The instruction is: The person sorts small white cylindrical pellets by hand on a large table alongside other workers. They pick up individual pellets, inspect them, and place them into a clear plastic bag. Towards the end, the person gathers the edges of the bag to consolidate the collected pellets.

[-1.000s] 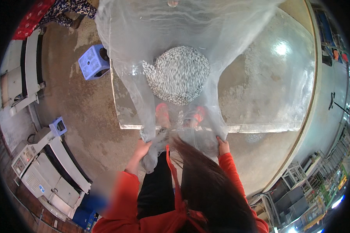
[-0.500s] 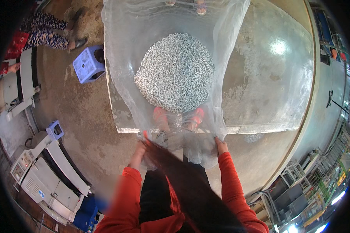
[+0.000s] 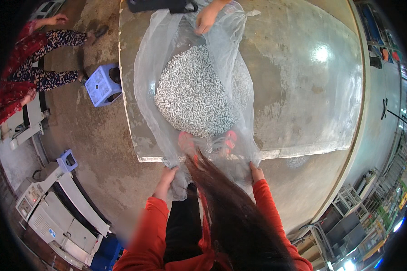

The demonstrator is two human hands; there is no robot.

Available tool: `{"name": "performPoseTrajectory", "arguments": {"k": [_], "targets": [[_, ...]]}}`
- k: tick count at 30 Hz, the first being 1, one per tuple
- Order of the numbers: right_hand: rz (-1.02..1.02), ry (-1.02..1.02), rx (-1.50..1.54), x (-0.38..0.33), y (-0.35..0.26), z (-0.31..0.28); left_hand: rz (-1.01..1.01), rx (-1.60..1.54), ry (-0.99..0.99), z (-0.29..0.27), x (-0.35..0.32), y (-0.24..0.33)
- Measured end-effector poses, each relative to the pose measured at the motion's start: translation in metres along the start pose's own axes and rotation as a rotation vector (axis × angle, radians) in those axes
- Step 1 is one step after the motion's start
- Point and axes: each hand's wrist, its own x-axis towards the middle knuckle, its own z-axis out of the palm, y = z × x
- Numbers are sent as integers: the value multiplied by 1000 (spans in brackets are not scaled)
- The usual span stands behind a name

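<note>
A sheer whitish mesh net (image 3: pixel 144 95) is spread over a low concrete slab, with a large round heap of small silvery oblong pieces (image 3: pixel 192 97) on it. My left hand (image 3: pixel 168 175) grips the net's near left edge, and my right hand (image 3: pixel 256 173) grips the near right edge. Between them the raised cloth hangs in folds over my feet, and part of it is behind long dark hair. At the far side another person's hand (image 3: pixel 206 20) reaches down over the mesh. A far-right fold covers the right part of the heap.
The concrete slab (image 3: pixel 303 104) extends to the right. A blue plastic stool (image 3: pixel 103 86) stands off its left edge, near a person in patterned trousers (image 3: pixel 59 80). White machines (image 3: pixel 59 221) line the lower left; metal racks (image 3: pixel 348 203) stand at lower right.
The net's far end has been drawn inward, its far right side folding over the heap. Another person's hand has come into view there. My hands keep their grip on the near edge.
</note>
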Motion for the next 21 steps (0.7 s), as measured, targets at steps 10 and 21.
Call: {"name": "performPoseTrajectory", "arguments": {"k": [10, 21], "targets": [[-12, -102, -4, 34, 33, -4, 81, -6, 77, 12, -20, 27], [-120, -132, -119, 27, 28, -2, 83, 44, 123, 16, -27, 35]]}}
